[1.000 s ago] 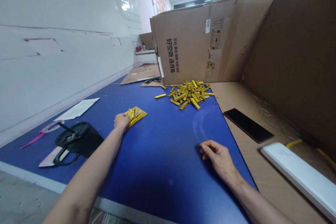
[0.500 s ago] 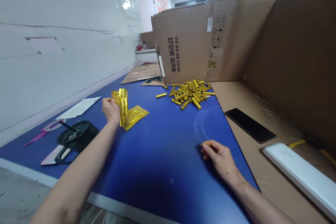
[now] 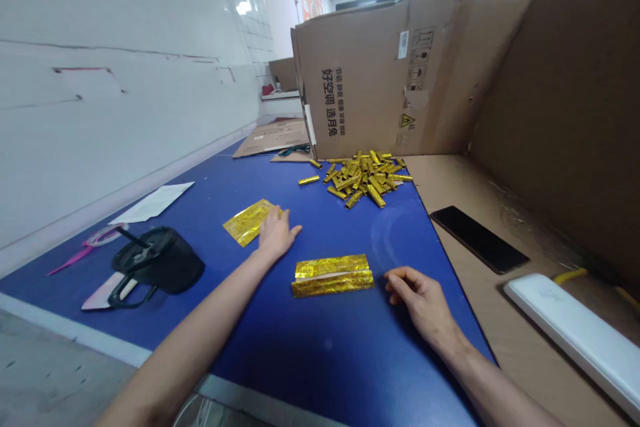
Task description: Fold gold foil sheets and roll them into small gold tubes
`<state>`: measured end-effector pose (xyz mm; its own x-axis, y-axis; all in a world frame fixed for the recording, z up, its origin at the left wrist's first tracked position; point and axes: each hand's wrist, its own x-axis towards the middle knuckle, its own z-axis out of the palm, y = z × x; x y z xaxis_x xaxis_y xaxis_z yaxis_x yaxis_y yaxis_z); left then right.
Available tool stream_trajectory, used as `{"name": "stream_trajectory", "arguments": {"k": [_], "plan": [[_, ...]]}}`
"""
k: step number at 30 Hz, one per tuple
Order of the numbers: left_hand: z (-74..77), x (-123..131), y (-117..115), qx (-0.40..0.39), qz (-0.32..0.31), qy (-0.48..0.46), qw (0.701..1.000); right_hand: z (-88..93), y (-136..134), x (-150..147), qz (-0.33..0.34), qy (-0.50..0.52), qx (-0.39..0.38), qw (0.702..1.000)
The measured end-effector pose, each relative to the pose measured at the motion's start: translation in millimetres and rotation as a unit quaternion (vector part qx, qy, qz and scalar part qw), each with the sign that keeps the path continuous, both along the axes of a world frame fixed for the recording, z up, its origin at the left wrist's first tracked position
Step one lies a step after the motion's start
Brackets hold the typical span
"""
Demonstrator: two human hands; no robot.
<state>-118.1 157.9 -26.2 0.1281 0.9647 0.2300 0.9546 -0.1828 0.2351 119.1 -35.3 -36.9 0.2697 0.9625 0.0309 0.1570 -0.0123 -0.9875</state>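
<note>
Chinese lettering (image 3: 333, 93) on cardboard carton (image 3: 370, 60)

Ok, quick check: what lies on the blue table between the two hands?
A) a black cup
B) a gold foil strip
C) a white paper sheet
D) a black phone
B. The gold foil strip lies flat on the blue table, between the left hand and the right hand.
</note>
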Motion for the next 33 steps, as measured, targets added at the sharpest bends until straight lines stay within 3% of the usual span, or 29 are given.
{"name": "stream_trajectory", "arguments": {"k": [2,6,13,16,21,25,28,31,33], "plan": [[0.2,-26.9,17.5,-0.023,0.053,0.027,0.998,-0.1,0.0,0.0,0.006,-0.004,-0.001,1.000],[-1.5,-66.5,37.4,-0.047,0.082,0.047,0.994,1.2,-0.3,-0.4,0.008,-0.007,-0.003,1.000],[19.9,-87.1,40.1,0.033,0.156,0.030,0.987,2.9,-0.4,-1.0,0.009,-0.005,-0.007,1.000],[26.0,-90.5,37.2,0.060,0.155,0.026,0.986,2.5,-0.3,-1.0,0.010,-0.007,-0.006,1.000],[16.3,-65.5,17.1,0.018,0.033,0.027,0.999,1.6,-0.3,-0.5,0.008,-0.015,-0.006,1.000],[15.0,-16.2,-34.6,0.000,-0.094,0.002,0.996,1.1,-0.6,0.4,0.005,-0.016,-0.005,1.000],[20.3,19.0,-84.0,-0.098,-0.290,0.008,0.952,0.6,-0.8,0.4,0.000,-0.019,-0.005,1.000],[19.5,39.5,-118.4,-0.110,-0.341,0.091,0.929,-0.5,-0.6,-0.5,-0.005,-0.015,0.001,1.000],[13.7,45.6,-128.1,-0.082,-0.358,0.122,0.922,-1.4,-0.4,-0.8,-0.023,-0.019,0.011,0.999]]}}
